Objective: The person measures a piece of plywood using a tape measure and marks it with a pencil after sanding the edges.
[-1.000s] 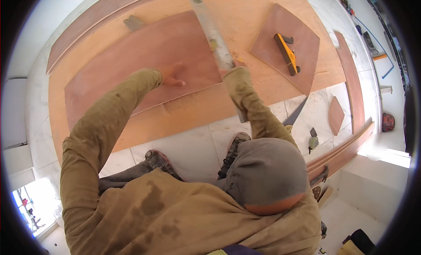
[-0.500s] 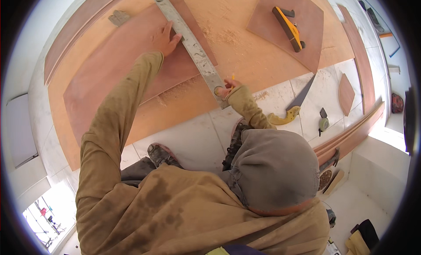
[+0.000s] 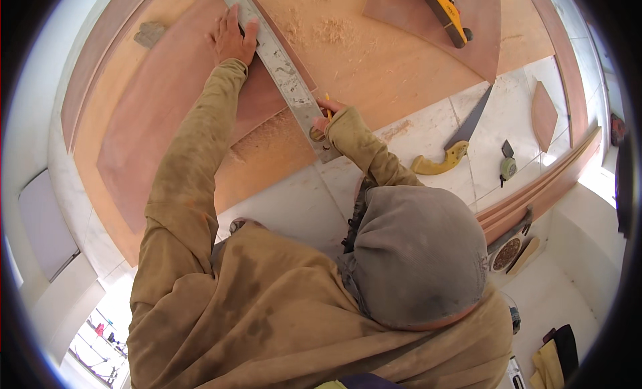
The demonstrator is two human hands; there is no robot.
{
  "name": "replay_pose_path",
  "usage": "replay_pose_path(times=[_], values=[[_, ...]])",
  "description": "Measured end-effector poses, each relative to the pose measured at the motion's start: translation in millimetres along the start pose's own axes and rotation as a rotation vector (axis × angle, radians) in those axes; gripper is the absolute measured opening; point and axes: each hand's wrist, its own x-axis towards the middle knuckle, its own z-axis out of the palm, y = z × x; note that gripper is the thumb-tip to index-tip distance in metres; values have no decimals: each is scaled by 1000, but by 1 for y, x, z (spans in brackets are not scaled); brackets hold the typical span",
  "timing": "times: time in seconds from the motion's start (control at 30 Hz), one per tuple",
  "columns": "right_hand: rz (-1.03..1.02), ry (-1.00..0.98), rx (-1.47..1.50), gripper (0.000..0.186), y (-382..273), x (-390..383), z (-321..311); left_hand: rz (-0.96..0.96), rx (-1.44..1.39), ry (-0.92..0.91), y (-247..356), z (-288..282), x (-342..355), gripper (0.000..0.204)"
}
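Note:
My left hand (image 3: 234, 38) lies with fingers spread on a reddish-brown wooden panel (image 3: 187, 88), thumb against the edge of a long grey metal level (image 3: 284, 68). The level crosses the panel at a slant, and its near end with a hole in it reaches past the panel's edge. Beside that end, my right hand (image 3: 326, 115) is closed around a yellow pencil (image 3: 328, 100), whose tip points up by the level's right side. The fingers under the pencil are partly hidden.
A larger light wooden sheet (image 3: 394, 101) with shavings lies underneath. A yellow-and-black hand plane (image 3: 445, 14) rests on another panel (image 3: 401, 18). On the tiles are a yellow-handled saw (image 3: 441, 160), a tape measure (image 3: 508, 168), a wood offcut (image 3: 545, 118) and long boards (image 3: 542, 195).
The view has shifted, so the panels sit higher in the picture. My right hand with the pencil has moved slightly up along the level; my left hand still presses beside it.

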Motion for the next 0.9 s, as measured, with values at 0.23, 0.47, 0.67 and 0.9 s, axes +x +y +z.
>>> replay_pose_path(times=[0.23, 0.47, 0.67, 0.9], values=[[-4, -21, 24, 48, -25, -1, -5, -21, 37, -35, 0, -5, 0, 73], [-15, -93, -264, 48, -31, -5, -11, -15, 43, -4, 0, -6, -1, 73], [129, -20, -128, 50, -44, -4, -11, -29, 46, -12, 4, -7, 0, 73], [-15, 12, -66, 51, -21, 12, -6, -30, 42, -20, 4, -6, 0, 74]])
